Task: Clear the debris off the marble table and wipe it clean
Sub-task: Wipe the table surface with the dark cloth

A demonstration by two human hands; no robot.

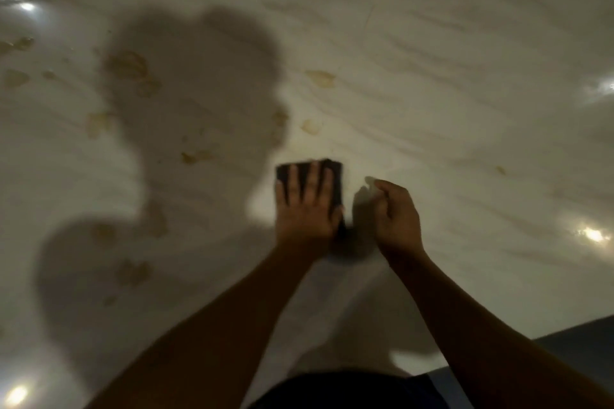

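Many stains: brownish stains [126, 65] dot the marble table [432, 43], mostly left of the hands.
Left hand [304, 206]: flat, fingers spread, pressing a dark cloth [335, 176].
Right hand [395, 212]: loosely curled, apparently empty.
Progress: wiping looks barely begun.

1. The tabletop [432, 43] is seen as pale veined marble, polished glossy, with lamp glare at 9 and 3 o'clock.
2. Dull tan stains [126, 65] are seen at 10 o'clock.
3. A dark matt pad [334, 176] looks cloth-like.

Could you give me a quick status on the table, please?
Left hand flat on dark cloth. Right hand curled, empty. Stains remain left.
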